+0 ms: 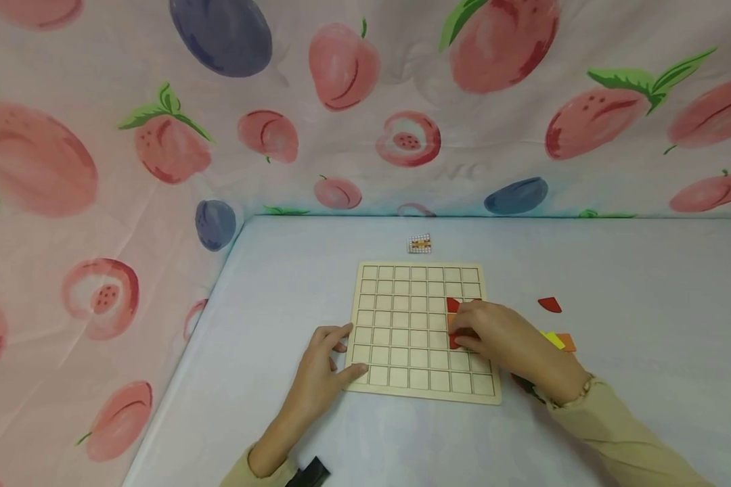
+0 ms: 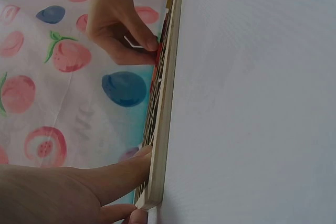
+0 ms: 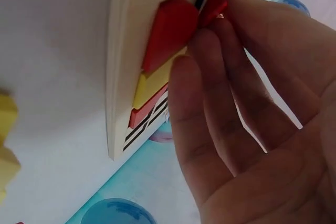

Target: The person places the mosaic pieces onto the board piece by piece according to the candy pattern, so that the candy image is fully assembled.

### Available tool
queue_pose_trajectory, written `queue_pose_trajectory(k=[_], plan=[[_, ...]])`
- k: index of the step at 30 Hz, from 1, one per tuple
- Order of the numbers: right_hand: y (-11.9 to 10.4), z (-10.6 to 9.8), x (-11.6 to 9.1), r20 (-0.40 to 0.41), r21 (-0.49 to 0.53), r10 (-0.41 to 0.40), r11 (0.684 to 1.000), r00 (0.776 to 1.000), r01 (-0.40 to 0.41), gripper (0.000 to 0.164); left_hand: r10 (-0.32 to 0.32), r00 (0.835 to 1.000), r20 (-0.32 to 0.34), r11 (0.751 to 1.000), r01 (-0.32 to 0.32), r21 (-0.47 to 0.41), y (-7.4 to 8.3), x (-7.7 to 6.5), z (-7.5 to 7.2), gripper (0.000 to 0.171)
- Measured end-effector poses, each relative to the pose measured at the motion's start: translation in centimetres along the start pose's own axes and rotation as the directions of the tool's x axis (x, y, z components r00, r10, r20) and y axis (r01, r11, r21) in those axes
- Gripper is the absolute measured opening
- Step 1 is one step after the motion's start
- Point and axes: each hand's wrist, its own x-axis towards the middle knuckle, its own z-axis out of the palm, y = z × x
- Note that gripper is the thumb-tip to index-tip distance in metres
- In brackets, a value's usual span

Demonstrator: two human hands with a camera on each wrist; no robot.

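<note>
A pale wooden grid board point(image 1: 396, 338) lies flat on the table. My left hand point(image 1: 317, 382) grips its left edge near the front corner, thumb on top and fingers at the side. Over the board's right part, my right hand point(image 1: 502, 335) pinches a small red piece point(image 3: 216, 2) between thumb and fingers, close against the grid. Beside those fingertips sit another red piece point(image 3: 170, 34) with a rounded edge, a yellow piece point(image 3: 160, 74) and a further red piece point(image 3: 148, 107). The right hand partly hides these pieces in the head view.
Right of the board lie a loose red piece point(image 1: 549, 304), an orange piece point(image 1: 566, 342) and a yellow piece point(image 1: 553, 339). Dark pieces point(image 1: 526, 385) show under the right wrist. A small patterned card point(image 1: 419, 243) lies behind the board. Fruit-print cloth point(image 1: 341, 162) walls the back and left.
</note>
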Motion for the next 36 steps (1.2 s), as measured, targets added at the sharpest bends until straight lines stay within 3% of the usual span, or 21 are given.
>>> queue_pose_trajectory(k=[14, 26, 36], plan=[[-0.1, -1.3, -0.6, -0.008, -0.004, -0.005, 1.000, 1.000, 0.005, 0.019, 0.000, 1.000, -0.002, 1.000, 0.000, -0.006, 0.1, 0.0, 0.0, 0.067], [1.1, -2.4, -1.7, -0.017, -0.047, -0.007, 0.999, 1.000, 0.006, 0.021, 0.001, 1.000, 0.002, 1.000, -0.001, -0.007, 0.1, -0.1, 0.0, 0.067], [2.2, -3.1, -3.0, 0.026, -0.025, 0.085, 0.996, 0.996, -0.084, 0.020, 0.021, 1.000, -0.012, 1.000, -0.021, 0.000, -0.1, 0.0, 0.1, 0.066]])
